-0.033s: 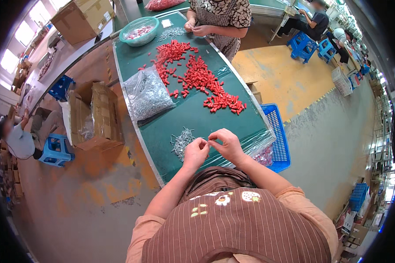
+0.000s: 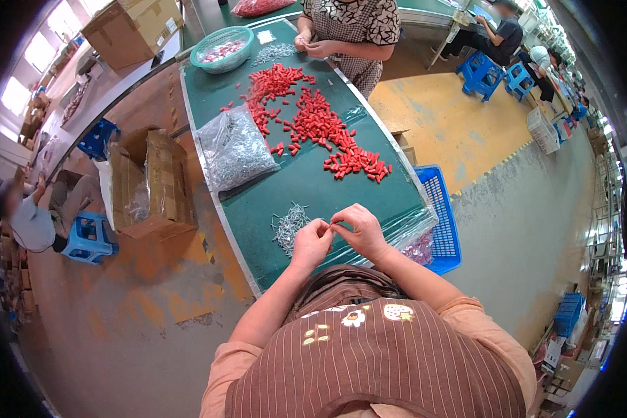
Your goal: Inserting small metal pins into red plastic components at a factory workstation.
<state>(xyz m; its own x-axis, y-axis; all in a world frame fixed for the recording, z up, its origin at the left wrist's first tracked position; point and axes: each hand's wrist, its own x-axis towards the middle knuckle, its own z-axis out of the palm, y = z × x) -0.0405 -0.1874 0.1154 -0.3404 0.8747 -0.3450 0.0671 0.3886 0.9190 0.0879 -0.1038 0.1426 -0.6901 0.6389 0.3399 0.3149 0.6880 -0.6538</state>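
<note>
My left hand (image 2: 313,242) and my right hand (image 2: 359,228) meet fingertip to fingertip over the near end of the green-topped table (image 2: 258,217). Both are closed in a pinch. Whatever sits between the fingertips is too small to make out. Just beyond and left of my left hand lies a small heap of thin silvery screws or pins (image 2: 290,224). Farther up the table spreads a pile of short red plastic sleeves (image 2: 320,122), its nearest cluster (image 2: 357,164) lying beyond my right hand. A clear bag full of silvery metal pieces (image 2: 235,152) rests along the left edge.
A co-worker (image 2: 352,35) stands at the far right edge, hands together. A teal basket (image 2: 221,50) sits at the far left. Beside the table's right edge is a blue crate (image 2: 444,223) with a bag of reddish pieces (image 2: 419,249). An open carton (image 2: 153,184) stands on the left.
</note>
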